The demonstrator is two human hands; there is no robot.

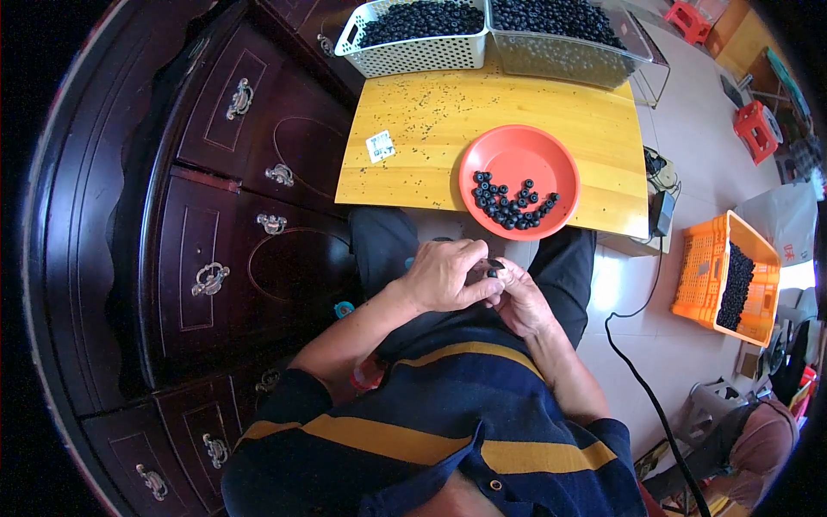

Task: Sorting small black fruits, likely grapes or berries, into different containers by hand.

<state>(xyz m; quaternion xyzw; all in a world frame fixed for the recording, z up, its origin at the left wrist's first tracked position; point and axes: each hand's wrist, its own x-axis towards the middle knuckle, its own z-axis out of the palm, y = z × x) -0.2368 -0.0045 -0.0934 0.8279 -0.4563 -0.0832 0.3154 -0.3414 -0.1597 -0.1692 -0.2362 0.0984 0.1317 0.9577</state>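
Both my hands meet in front of my lap, just below the near edge of the yellow table. My left hand [444, 277] is closed, its thumb and fingers curled round a dark thing mostly hidden in its grip. My right hand [521, 302] is closed beside it, pinching a small black part [493, 273] where the fingertips of both hands come together. Just beyond them, a red round plate [521, 145] sits at the table's front edge. Several small black ring-shaped parts [517, 211] lie in its near half.
On the yellow table [413, 168] lie black crumbs and a small white packet [380, 146]. At its far end stand a white perforated basket [418, 59] and a clear bin [560, 60], both full of black parts. An orange crate [702, 271] and black cable [642, 379] are right; dark drawers [215, 198] left.
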